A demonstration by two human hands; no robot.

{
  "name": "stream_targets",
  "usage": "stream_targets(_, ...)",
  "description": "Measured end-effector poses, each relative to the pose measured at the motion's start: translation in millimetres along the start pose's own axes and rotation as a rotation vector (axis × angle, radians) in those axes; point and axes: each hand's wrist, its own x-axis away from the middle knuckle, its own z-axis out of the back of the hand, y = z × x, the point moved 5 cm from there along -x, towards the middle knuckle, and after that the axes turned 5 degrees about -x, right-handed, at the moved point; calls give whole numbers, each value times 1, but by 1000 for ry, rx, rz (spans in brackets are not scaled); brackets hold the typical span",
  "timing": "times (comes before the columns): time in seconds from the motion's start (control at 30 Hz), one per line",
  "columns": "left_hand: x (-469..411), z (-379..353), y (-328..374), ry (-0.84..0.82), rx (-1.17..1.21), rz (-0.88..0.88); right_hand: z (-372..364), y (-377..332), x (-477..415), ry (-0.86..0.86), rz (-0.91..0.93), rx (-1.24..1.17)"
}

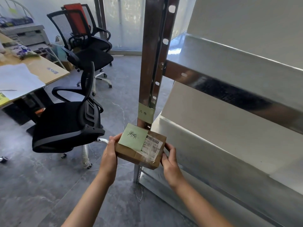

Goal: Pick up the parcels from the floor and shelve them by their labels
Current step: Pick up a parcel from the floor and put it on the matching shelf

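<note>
Soft daylight comes through the frosted translucent wall panels (124, 22) far beyond the hands, leaving the room evenly bright. The shiny metal shelf rail (229, 92) up and right of the right hand (170, 163) is smeared with blur and pale glare. Straight edges bow outward near the frame borders.

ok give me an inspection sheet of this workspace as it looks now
surface: grey floor, no other parcels seen on it
job's things: brown parcel with green handwritten note and barcode label; matching-coloured green tag on the metal shelf upright; shelf level beside it looks bare
clutter: papers on desk
hands: left hand and right hand grip opposite ends of the parcel
cables: nothing seen
surroundings: black office chairs, printer, frosted glass wall
</note>
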Motion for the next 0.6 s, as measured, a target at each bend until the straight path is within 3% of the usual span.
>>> stream_targets(0.27,3,-6,1,-10,-66,-19,7,0,2,11,-19,-29)
stream_targets(0.6,24,-54,-12,-132,-7,-22,57,7,21,184,-11,1)
